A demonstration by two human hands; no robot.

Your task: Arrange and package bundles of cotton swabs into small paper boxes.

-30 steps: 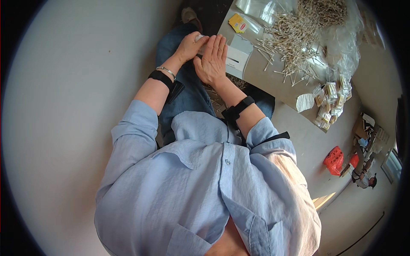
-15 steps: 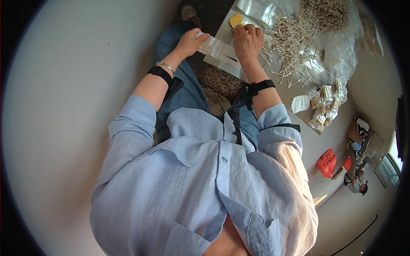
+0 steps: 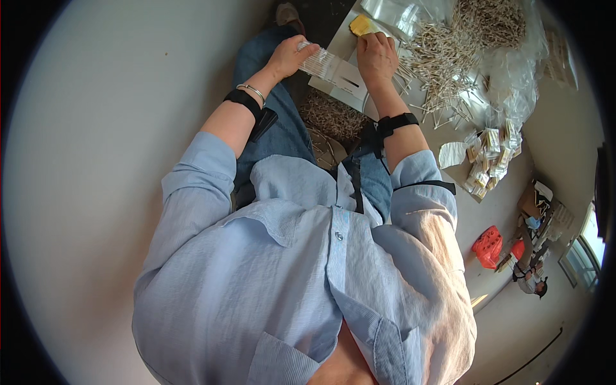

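Left hand holds a clear packet of sticks; right hand rests at the pile's edge.

The left hand (image 3: 287, 56) is closed around one end of a clear packet (image 3: 319, 62), whose long axis runs right and slightly down toward the right hand (image 3: 376, 56). That hand lies palm-down, fingers loosely curled, on the tabletop (image 3: 449, 131) beside a yellow block (image 3: 359, 25); whether it grips anything, I cannot tell. Loose sticks (image 3: 443, 61) spread just right of it.
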